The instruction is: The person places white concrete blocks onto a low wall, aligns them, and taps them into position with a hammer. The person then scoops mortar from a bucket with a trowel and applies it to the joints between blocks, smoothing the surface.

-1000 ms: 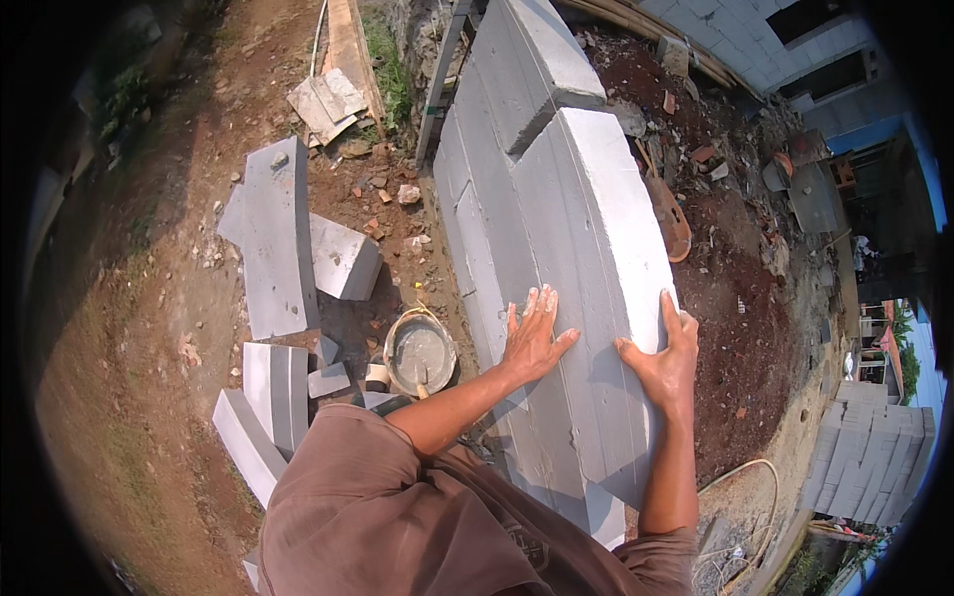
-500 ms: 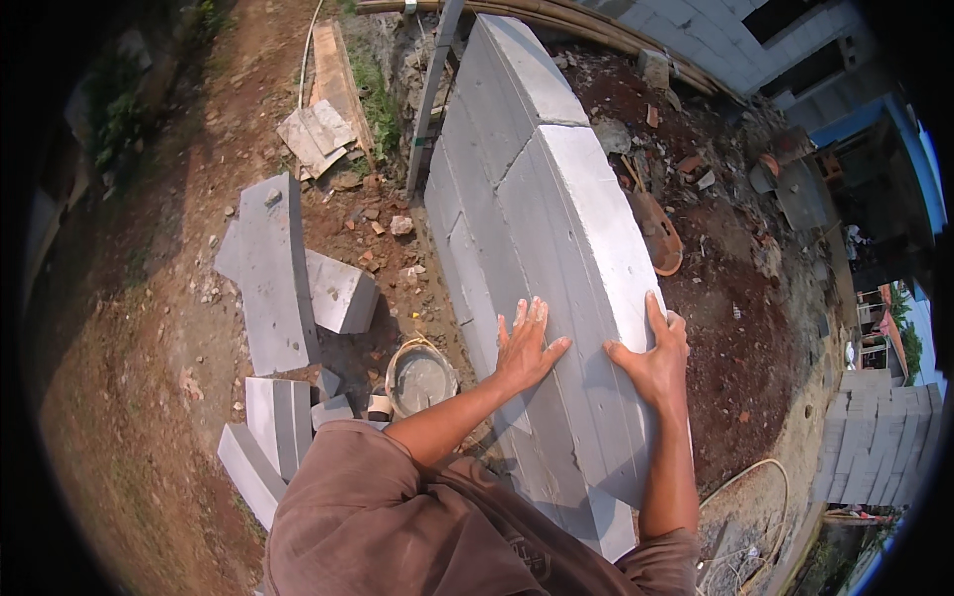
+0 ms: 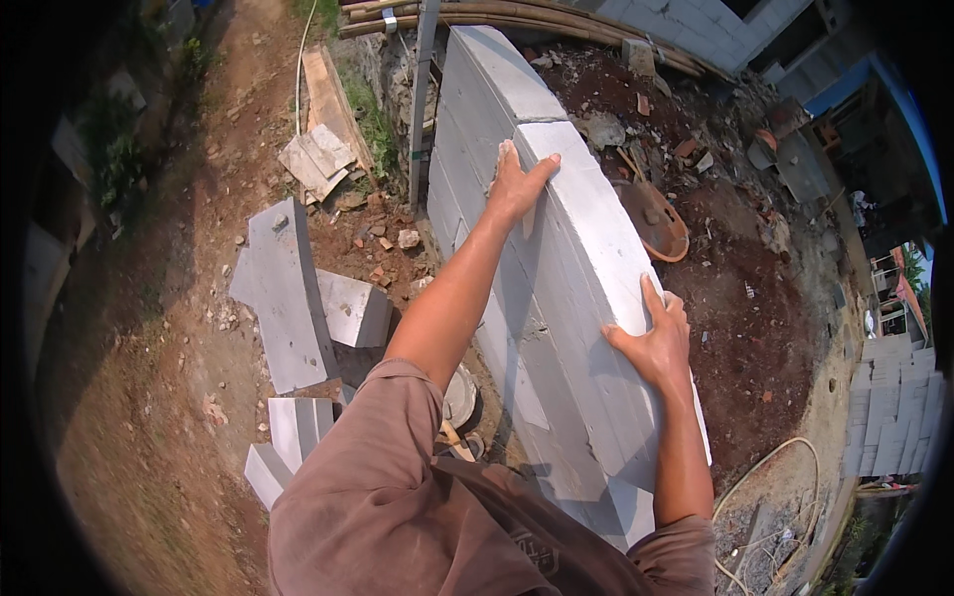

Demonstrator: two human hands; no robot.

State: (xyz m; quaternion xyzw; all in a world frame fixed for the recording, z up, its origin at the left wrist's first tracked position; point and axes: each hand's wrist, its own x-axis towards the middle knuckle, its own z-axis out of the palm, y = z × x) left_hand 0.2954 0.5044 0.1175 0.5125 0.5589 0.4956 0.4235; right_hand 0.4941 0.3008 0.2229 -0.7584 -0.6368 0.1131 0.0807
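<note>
A wall of large light-grey concrete blocks [image 3: 547, 298] runs away from me, its pale top edge lit by the sun. Along the top lies a long block [image 3: 586, 209], with a joint at its far end. My left hand [image 3: 522, 184] reaches to that joint, fingers stretched against the left face and thumb on the top edge. Closer to me, my right hand [image 3: 658, 338] grips the same block, its thumb on the top and some fingers bent over the far side. A round bucket of grey mix [image 3: 460, 397] is partly hidden behind my left arm.
Loose blocks [image 3: 283, 298] lie on the dirt at left. A metal post [image 3: 421, 109] stands beside the wall's far end. Right of the wall are a rubble-strewn soil bed and an orange-rimmed basin [image 3: 676, 233]. Stacked blocks [image 3: 894, 407] stand at far right.
My left hand has moved forward along the wall, from the near part of the face up to the block's far top edge. My right hand stays on the top edge.
</note>
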